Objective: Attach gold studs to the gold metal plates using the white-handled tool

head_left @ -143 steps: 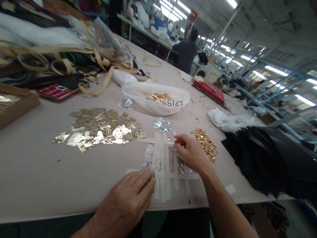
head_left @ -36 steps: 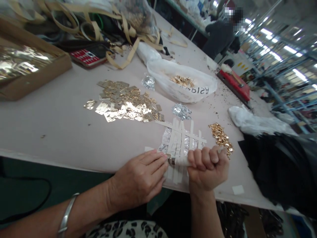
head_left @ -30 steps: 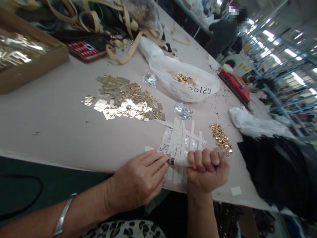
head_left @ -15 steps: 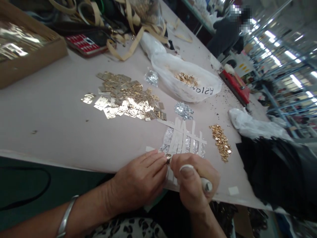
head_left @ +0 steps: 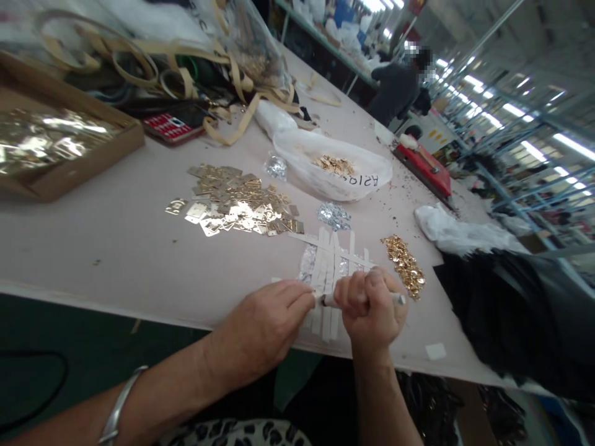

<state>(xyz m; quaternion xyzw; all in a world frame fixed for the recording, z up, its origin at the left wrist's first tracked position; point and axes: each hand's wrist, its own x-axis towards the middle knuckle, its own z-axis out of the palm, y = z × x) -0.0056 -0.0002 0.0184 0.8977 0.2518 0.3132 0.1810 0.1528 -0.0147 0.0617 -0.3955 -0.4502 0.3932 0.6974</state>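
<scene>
The right hand (head_left: 372, 303) had rolled over since half a second earlier, swinging the white-handled tool (head_left: 330, 301) from butt-toward-the-person to nearly level, its butt out to the right; that suggested a twisting stroke in progress. Its fingers were wrapped tightly round the smooth, rounded handle. The left hand (head_left: 272, 316) had gone from flattened fingers to a closer pinch on a small metal piece (head_left: 317, 295) (mostly hidden by the fingertips) at the tool's dark-collared end. Both met above matte, pale tape strips (head_left: 320, 263) crossed over crinkled clear film (head_left: 307, 263), near the front edge of the table (head_left: 116, 266). Beyond lay flat, glossy gold plates (head_left: 242, 207), some pierced, with thin silver pieces (head_left: 333, 215) and small gold fittings (head_left: 404, 266); a translucent bag (head_left: 325, 184) sagged around more gold pieces (head_left: 334, 165).
</scene>
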